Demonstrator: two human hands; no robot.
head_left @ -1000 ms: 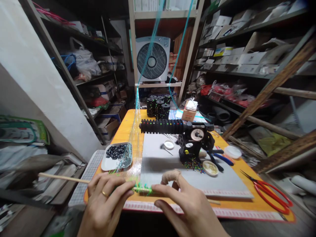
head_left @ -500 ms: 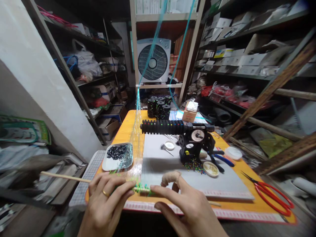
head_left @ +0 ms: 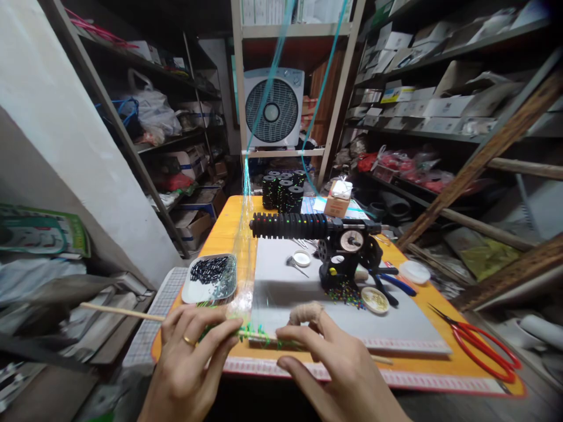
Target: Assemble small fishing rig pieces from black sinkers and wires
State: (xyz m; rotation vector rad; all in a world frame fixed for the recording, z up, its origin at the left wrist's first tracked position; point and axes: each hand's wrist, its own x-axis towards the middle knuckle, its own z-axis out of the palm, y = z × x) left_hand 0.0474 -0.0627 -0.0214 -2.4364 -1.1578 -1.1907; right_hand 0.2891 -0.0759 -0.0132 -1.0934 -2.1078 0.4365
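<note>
A thin wooden stick (head_left: 123, 312) runs level along the table's front edge, its left end poking out past my left hand (head_left: 193, 346). That hand, a ring on one finger, grips the stick with fingers over it and the thumb on the near side. Green knotted strands (head_left: 257, 333) wrap the stick between my hands; fine clear threads rise from there toward the back. My right hand (head_left: 328, 351) curls around the stick further right, index fingertip at the strands, thumb apart, a taped finger (head_left: 307, 313) bent above. My palm hides part of the stick.
A white tray (head_left: 190, 292) of black tubular beads stands at left. A black winding device (head_left: 338, 258) sits on a grey board (head_left: 281, 293) amid coloured beads, a small dish (head_left: 375, 300) and blue-handled pliers (head_left: 400, 284). Red-handled scissors (head_left: 484, 349) lie right; black spools (head_left: 284, 193) stand behind.
The stick's left end has shifted slightly right. My right index finger has slid a little right, showing more of the stick and green strands between my hands.
</note>
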